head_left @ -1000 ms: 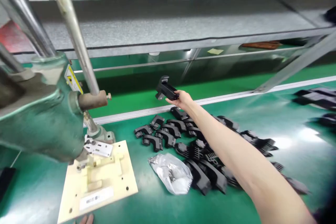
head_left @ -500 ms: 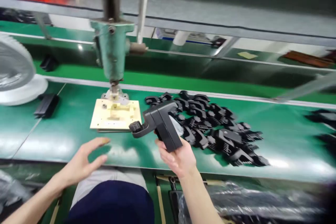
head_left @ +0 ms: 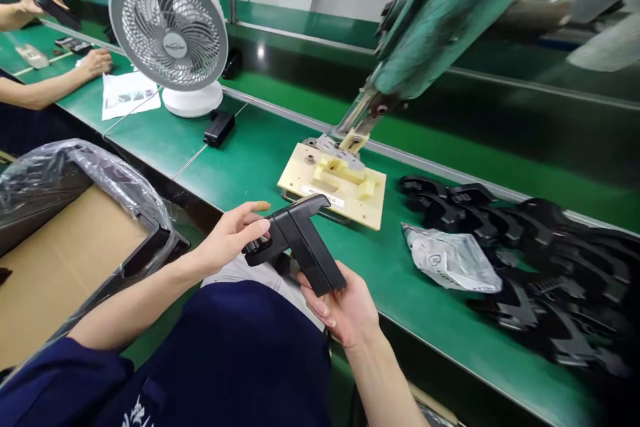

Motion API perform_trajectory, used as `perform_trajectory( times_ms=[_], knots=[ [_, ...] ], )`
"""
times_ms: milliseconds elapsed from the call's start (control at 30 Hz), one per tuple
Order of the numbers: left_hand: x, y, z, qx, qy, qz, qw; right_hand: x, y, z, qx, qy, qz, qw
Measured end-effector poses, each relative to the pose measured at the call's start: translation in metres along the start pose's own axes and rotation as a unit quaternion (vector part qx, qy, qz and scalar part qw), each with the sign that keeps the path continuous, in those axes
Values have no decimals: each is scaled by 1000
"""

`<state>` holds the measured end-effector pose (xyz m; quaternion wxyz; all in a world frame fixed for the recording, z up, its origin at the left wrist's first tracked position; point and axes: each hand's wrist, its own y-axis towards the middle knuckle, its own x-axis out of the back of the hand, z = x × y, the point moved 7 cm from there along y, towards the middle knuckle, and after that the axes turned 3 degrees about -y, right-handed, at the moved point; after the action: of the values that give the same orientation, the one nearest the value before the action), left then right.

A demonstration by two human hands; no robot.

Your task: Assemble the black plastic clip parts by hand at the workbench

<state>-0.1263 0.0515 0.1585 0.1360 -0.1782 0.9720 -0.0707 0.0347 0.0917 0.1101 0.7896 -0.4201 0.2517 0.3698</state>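
Note:
A black plastic clamp (head_left: 305, 240), with a straight block-like arm and a curved jaw with a knob, is held up over the front edge of the bench. My right hand (head_left: 347, 307) is closed around the lower end of its arm. At the jaw end, my left hand (head_left: 233, 237) has its thumb against the clamp; its index finger is stretched out and the other fingers are partly hidden. Just beyond the clamp lies a cream fixture plate (head_left: 295, 177) under a green press (head_left: 425, 40). Many similar black clamps (head_left: 480, 213) are piled on the right.
A crumpled clear plastic bag (head_left: 450, 260) lies by the pile. Left of the press are a black part (head_left: 219, 128), a white fan (head_left: 193, 100) and a printed sheet (head_left: 127, 95). A plastic-lined carton (head_left: 75, 233) stands at left. Another person's hand (head_left: 95, 63) rests farther along the bench.
The view has swung left, bringing the fan, carton and another person's arms into sight. My left hand has come from apart to the clamp's jaw end. My right hand still holds the clamp.

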Motion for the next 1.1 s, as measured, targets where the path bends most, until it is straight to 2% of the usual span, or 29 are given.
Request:
perform_trajectory(
  times_ms=[200,567,733,1100],
  knots=[
    [7,-9,1,-2,-4,-17,1000,-6,3,-14,-18,-4,14,1000],
    [5,-2,1,7,16,-47,999,-8,1,-24,-32,14,4,999],
    [11,3,4,13,-3,-89,996,-14,2,-22,-31,25,-13,999],
    [9,24,10,36,-25,-96,994,-3,14,-12,-42,54,-15,998]
  ],
)
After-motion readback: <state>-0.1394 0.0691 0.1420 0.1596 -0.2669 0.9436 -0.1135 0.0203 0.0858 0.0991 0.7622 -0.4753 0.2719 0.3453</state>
